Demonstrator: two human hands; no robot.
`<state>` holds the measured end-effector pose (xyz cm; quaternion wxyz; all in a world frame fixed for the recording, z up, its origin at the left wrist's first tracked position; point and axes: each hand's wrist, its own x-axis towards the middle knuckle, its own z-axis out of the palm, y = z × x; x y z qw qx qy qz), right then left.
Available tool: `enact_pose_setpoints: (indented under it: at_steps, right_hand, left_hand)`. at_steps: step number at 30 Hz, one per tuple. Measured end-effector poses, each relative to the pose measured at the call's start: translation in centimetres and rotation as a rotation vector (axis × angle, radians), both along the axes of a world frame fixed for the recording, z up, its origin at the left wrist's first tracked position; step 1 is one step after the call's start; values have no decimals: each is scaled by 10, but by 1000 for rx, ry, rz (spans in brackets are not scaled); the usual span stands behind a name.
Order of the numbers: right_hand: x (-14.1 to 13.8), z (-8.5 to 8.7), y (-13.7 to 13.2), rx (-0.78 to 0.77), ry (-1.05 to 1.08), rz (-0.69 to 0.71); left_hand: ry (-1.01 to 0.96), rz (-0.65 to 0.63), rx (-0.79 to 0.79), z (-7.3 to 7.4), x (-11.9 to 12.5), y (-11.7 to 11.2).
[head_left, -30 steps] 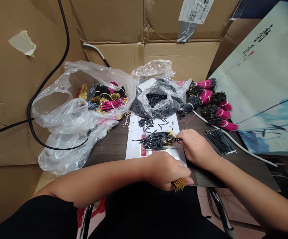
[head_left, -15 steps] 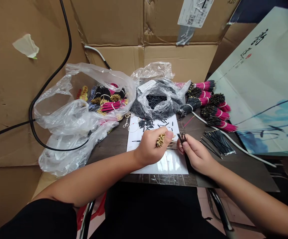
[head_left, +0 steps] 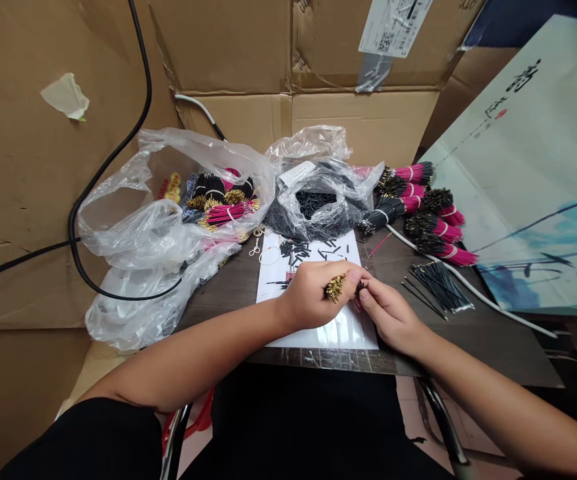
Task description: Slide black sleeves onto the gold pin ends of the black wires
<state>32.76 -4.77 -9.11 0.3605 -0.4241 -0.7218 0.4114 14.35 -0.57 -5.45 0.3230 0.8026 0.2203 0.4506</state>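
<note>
My left hand point(head_left: 313, 297) is closed around a bundle of thin black wires with gold tips point(head_left: 336, 287), the gold ends sticking out by the thumb. My right hand point(head_left: 386, 310) pinches the black end of the same bundle just to its right, the two hands touching. Both hover over a white sheet point(head_left: 341, 330) on the small dark table point(head_left: 468, 340). Short black tube pieces point(head_left: 298, 251) lie scattered on the sheet beyond my hands.
A clear bag of black tubes point(head_left: 318, 200) and a bag of pink-and-black wire bundles point(head_left: 218, 200) sit behind. More tied pink bundles point(head_left: 428, 213) and loose black wires point(head_left: 436, 283) lie right. Cardboard boxes point(head_left: 318, 113) surround; a black cable point(head_left: 93, 187) hangs left.
My left hand rose from the table's near edge with the gold-tipped bundle and met my right hand, which took up the loose black wires from the sheet.
</note>
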Motion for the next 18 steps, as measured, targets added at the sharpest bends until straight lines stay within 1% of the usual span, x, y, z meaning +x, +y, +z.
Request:
enact_pose_setpoints:
  at_steps: [4, 8, 11, 15, 18]
  right_hand:
    - [1, 1, 0, -55, 69, 13]
    - [2, 0, 1, 15, 58, 26]
    - [3, -2, 1, 70, -4, -2]
    - [2, -5, 0, 74, -39, -55]
    - [2, -5, -1, 59, -13, -65]
  left_hand:
    - [13, 9, 50, -5, 1, 0]
    - [16, 10, 91, -7, 3, -1]
    - [6, 5, 120, -7, 6, -2]
    - [11, -46, 113, -6, 8, -5]
    - [-7, -47, 97, -2, 4, -8]
